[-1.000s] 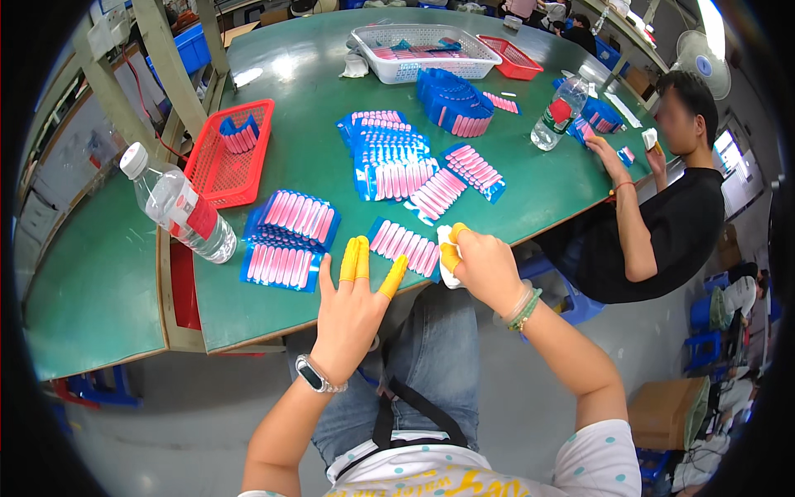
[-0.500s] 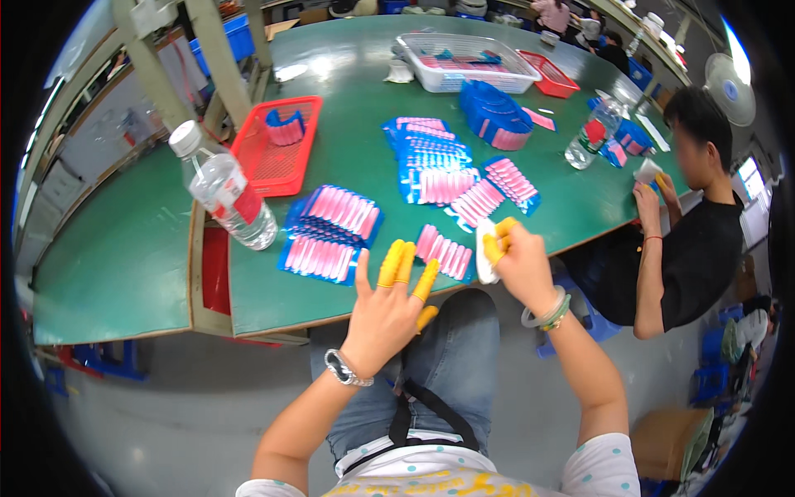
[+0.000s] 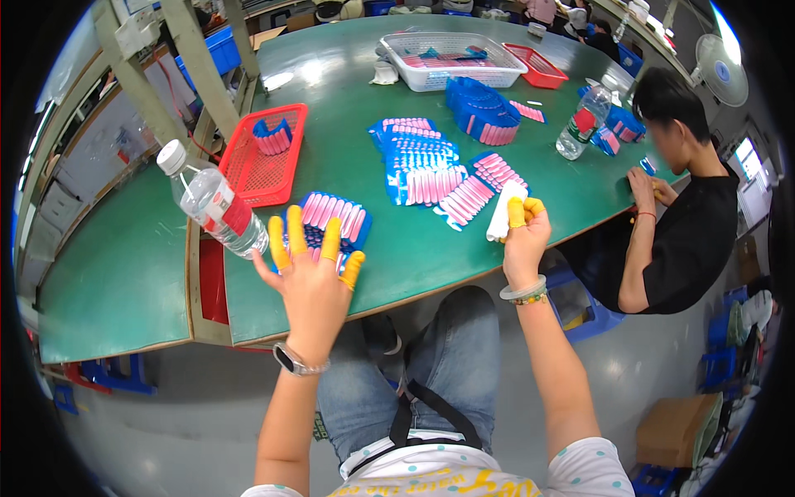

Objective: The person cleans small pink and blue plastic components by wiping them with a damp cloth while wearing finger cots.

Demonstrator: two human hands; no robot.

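Note:
My left hand (image 3: 310,286), with yellow finger cots on several fingers, spreads over a stack of blue cards with pink stick-shaped pieces (image 3: 335,217), covering its near part. In my right hand (image 3: 527,240), also with yellow cots, a folded white cloth (image 3: 503,214) is pinched between thumb and fingers. Just left of and beyond the cloth lie loose pink-and-blue cards (image 3: 465,201) and a fanned pile of such cards (image 3: 421,157). Farther back a coiled stack of them (image 3: 480,108) stands on edge.
The green table (image 3: 406,273) bears a red basket (image 3: 300,157) with one curved card strip, a water bottle (image 3: 215,203), a white basket (image 3: 451,79), a smaller red basket (image 3: 542,74) and another bottle (image 3: 584,124). A co-worker in black (image 3: 691,207) sits at the right.
My left hand has moved left onto the card stack. The card that lay between my hands is gone from that spot. My right hand has lifted slightly rightward with the cloth.

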